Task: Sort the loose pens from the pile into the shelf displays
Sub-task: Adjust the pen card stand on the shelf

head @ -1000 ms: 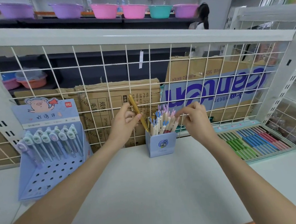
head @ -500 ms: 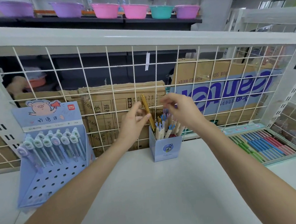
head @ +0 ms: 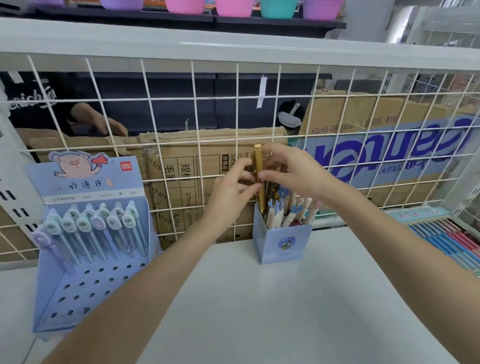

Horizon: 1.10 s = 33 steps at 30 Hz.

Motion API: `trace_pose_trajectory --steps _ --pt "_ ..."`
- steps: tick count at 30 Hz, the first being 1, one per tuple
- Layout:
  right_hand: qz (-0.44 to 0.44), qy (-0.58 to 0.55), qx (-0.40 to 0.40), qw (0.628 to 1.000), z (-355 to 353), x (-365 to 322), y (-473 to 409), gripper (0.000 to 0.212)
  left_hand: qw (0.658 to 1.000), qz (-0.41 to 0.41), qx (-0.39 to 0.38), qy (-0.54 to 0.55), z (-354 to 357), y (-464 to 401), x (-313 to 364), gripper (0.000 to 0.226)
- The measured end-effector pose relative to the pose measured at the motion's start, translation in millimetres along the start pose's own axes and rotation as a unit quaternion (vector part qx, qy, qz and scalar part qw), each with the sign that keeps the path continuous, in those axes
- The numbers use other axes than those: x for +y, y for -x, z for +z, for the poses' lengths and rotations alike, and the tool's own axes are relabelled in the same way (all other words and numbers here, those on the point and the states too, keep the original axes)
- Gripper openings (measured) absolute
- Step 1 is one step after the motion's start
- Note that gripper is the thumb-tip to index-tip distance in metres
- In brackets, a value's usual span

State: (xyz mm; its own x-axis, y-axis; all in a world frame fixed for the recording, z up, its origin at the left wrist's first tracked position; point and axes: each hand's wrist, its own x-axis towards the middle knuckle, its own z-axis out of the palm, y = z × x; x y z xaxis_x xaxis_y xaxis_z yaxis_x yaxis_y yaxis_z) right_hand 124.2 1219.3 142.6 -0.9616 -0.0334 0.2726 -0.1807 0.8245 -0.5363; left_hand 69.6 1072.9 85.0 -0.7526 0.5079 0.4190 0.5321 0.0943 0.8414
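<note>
Both forearms reach out over the white tabletop (head: 271, 321). On the near left stands the blue display (head: 78, 289) with a row of pens (head: 94, 229) slotted in; far right lies a tray (head: 461, 240) of blue and pink pens. At centre sits the small blue box (head: 283, 244), packed with pens. Above it the left hand (head: 231, 191) and right hand (head: 295, 172) meet, fingers of both pinching a gold pen (head: 258, 163), upright, its lower end inside the box. Behind them, the wire grid (head: 170, 101), cartons (head: 203, 167), and bowls (head: 235, 3) on a high shelf.
</note>
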Motion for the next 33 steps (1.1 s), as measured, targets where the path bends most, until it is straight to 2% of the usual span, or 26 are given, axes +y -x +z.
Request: trace_pose_trajectory --steps 3,5,9,15,18,21,24,28,33 --pt "0.001 -0.027 0.014 1.000 -4.4 4.2 1.3 0.021 1.000 0.011 -0.007 -0.007 8.2 3.1 -3.2 0.043" --pt "0.009 -0.023 0.025 0.999 -5.6 7.8 2.1 0.023 0.999 0.024 0.018 -0.016 11.7 5.1 -10.0 0.042" --pt "0.022 -0.067 0.070 0.995 -11.2 11.7 4.7 0.023 0.991 0.055 0.051 -0.108 15.1 9.6 -23.2 0.033" --pt "-0.007 -0.130 0.158 0.979 -22.2 8.4 5.3 0.017 0.989 0.018 -0.017 -0.149 23.9 8.6 -26.5 0.037" --pt "-0.021 -0.126 0.199 0.972 -28.4 5.1 5.9 0.019 0.990 -0.006 -0.041 -0.133 22.9 7.2 -24.8 0.038" --pt "-0.017 -0.112 0.183 0.977 -29.1 5.9 6.0 0.020 0.993 -0.053 -0.063 -0.083 19.2 6.1 -20.9 0.035" --pt "-0.011 -0.113 0.157 0.981 -26.0 8.4 6.0 0.021 0.992 -0.064 -0.074 -0.075 17.6 8.5 -20.0 0.032" --pt "-0.020 -0.132 0.144 0.981 -24.8 8.3 5.9 0.025 0.995 -0.074 -0.060 -0.011 17.4 12.8 -24.0 0.030" --pt "-0.001 -0.123 0.098 0.988 -13.8 8.6 5.2 0.034 0.990 -0.124 -0.020 0.066 13.6 16.8 -26.7 0.035"
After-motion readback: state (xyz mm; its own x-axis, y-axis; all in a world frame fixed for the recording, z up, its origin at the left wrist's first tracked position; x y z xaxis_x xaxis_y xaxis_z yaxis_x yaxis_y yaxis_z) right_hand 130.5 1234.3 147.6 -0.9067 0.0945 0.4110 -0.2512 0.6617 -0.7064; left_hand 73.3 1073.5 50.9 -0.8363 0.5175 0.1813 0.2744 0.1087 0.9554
